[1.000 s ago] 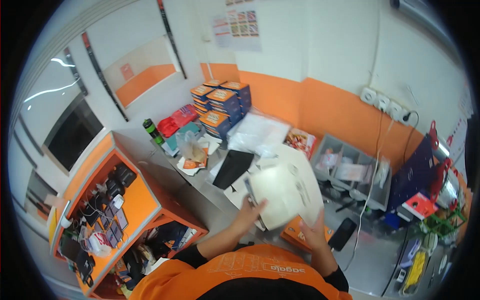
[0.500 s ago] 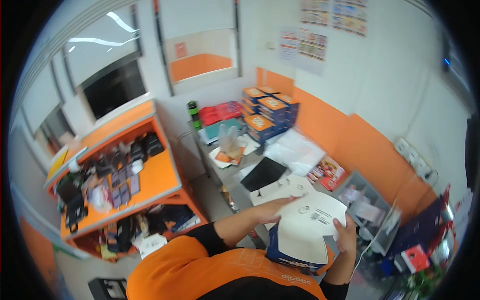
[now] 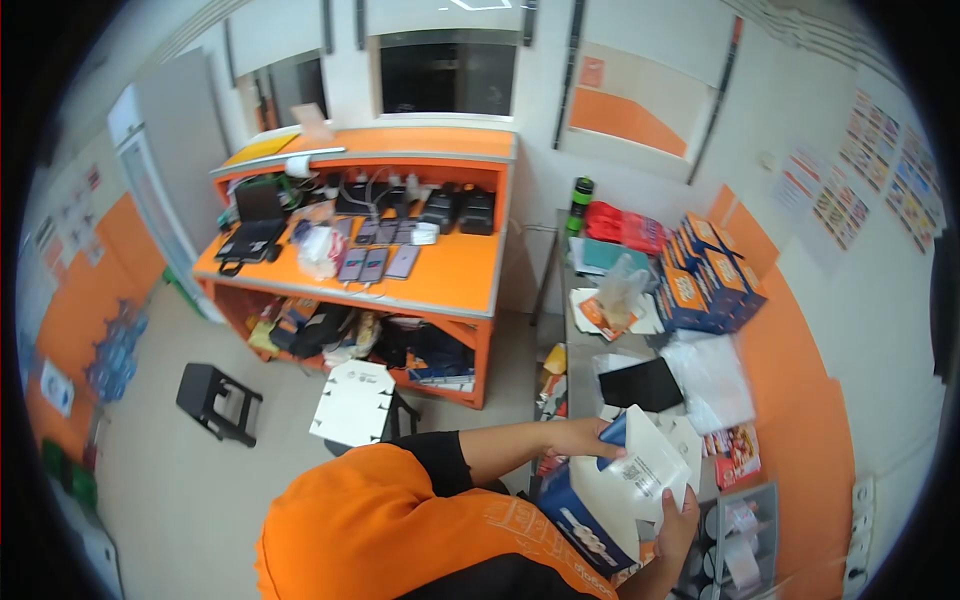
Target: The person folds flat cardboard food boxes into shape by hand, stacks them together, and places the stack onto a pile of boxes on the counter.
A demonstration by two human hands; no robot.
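Note:
Close to my body is a part-folded cardboard box (image 3: 585, 520), dark blue outside with orange and white print, white inside. One white panel with small print and a square code stands up at a tilt. My left hand (image 3: 588, 438) is closed on the far left edge of that panel, near a blue side flap. On the near right edge, my right hand (image 3: 677, 522) grips the panel with the thumb on its white face. Its other fingers are partly hidden behind the card. More flat white card (image 3: 685, 440) lies on the grey table just beyond the box.
Stacked blue-and-orange boxes (image 3: 705, 275) stand at the table's back right. Nearby are a plastic bag (image 3: 622, 290), a black sheet (image 3: 640, 385), clear plastic packaging (image 3: 708, 378) and a grey bin (image 3: 762, 530). An orange desk (image 3: 450, 265) holds phones; black stools (image 3: 215, 400) stand left.
My view has swung left, showing more of the orange desk and floor. The box's printed panel is now tilted up more steeply, with both hands still on it.

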